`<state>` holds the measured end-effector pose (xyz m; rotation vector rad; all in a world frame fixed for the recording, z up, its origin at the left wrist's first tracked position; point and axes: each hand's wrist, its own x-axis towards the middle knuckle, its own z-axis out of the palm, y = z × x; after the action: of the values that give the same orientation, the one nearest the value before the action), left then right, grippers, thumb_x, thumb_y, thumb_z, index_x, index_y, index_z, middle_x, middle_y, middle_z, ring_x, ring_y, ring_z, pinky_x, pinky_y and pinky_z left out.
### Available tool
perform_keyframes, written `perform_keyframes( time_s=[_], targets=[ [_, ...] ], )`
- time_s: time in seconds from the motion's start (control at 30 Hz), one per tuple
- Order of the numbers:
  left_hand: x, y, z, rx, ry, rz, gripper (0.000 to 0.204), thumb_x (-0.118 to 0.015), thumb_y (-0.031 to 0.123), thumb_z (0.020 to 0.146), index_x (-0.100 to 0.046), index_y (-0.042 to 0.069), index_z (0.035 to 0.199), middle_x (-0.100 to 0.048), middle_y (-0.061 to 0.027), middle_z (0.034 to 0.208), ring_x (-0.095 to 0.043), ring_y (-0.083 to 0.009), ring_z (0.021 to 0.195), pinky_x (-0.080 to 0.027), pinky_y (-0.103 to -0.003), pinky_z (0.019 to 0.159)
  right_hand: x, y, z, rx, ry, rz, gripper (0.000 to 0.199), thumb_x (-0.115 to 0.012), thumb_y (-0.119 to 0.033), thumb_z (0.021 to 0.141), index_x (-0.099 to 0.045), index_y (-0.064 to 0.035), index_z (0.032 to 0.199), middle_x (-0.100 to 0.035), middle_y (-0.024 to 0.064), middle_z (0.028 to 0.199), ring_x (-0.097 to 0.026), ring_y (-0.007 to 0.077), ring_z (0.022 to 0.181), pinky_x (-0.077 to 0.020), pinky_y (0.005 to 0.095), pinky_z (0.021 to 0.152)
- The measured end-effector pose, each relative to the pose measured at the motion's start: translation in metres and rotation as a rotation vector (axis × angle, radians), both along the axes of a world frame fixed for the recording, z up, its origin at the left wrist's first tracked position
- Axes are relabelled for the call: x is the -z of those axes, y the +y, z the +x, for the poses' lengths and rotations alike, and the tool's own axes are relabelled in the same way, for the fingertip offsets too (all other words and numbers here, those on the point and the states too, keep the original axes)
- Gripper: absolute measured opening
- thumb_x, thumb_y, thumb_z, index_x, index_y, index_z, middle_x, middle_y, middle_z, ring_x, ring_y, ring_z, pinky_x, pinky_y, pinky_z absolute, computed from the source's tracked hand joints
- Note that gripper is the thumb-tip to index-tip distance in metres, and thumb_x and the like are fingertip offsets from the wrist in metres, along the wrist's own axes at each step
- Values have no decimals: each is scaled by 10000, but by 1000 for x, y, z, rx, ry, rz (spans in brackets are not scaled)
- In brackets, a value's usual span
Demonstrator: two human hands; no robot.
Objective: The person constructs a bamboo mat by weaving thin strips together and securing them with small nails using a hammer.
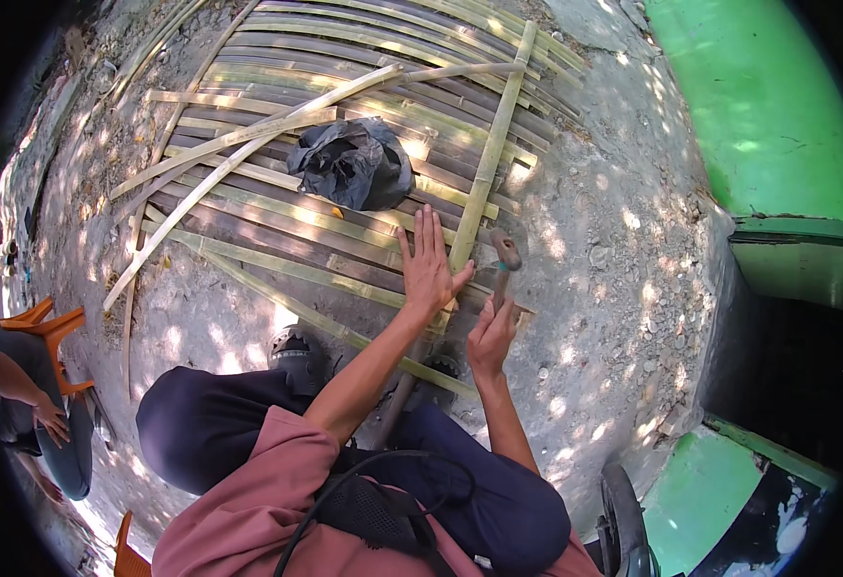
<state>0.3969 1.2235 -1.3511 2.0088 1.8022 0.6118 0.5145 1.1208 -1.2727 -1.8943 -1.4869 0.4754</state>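
Observation:
My left hand (428, 264) lies flat with its fingers stretched over the bamboo slats (349, 279), close to where they meet a long bamboo crosspiece (492, 154). Beside it, on the right, my right hand (492, 337) is wrapped round the handle of a hammer (507, 252). The hammer's head is raised near the crosspiece; whether it touches the bamboo I cannot tell. A crumpled black plastic bag (352, 165) sits open on the slats beyond my left hand. What the bag holds is hidden in its dark folds.
Loose bamboo strips (248, 144) lie crossed over the panel's left side. A person (37, 404) sits at the far left by an orange plastic chair (51, 332). Green panels (768, 106) stand on the right beside a dark opening. A black tyre (623, 519) is at lower right.

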Motion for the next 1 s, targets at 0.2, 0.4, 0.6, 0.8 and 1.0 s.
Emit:
perform_keyframes(
  time_s=[0.2,0.4,0.6,0.8,1.0],
  targets=[
    [4,1,-5,-10,3,14,1201,-673,663,908,-219,-133,1685,-144,-247,1816,-87,-368,1704,-23,-660,1344,6,-7,-5,-9,4,-93,239,-502,-181,1148,-576,25,1244,-715,344,969,-696,572,899,-518,607,714],
    [0,3,-1,-8,3,3,1196,-676,658,908,-225,-137,1681,-144,-244,1816,-84,-365,1705,-21,-659,1345,3,-4,-5,-23,-4,-46,254,-500,-195,1153,-581,19,1264,-717,332,966,-699,567,925,-512,604,717],
    [4,1,-6,-4,-5,8,1204,-674,652,918,-189,-134,1690,-151,-247,1815,-93,-370,1703,-8,-657,1342,-5,2,-7,-43,-2,-39,245,-501,-205,1156,-584,6,1247,-707,325,941,-695,567,895,-500,601,698],
    [-5,4,4,10,-19,8,1204,-686,644,908,-202,-137,1686,-156,-248,1811,-91,-368,1703,-20,-663,1344,8,5,9,-52,-82,-93,243,-506,-202,1157,-589,20,1211,-697,310,912,-692,558,867,-509,576,692],
    [-1,1,-6,-6,-4,-1,1189,-678,637,921,-194,-129,1690,-161,-249,1810,-107,-379,1700,-28,-665,1339,-30,17,-7,-14,28,97,263,-494,-220,1164,-585,23,1205,-682,279,882,-700,535,819,-525,540,685]
  ],
)
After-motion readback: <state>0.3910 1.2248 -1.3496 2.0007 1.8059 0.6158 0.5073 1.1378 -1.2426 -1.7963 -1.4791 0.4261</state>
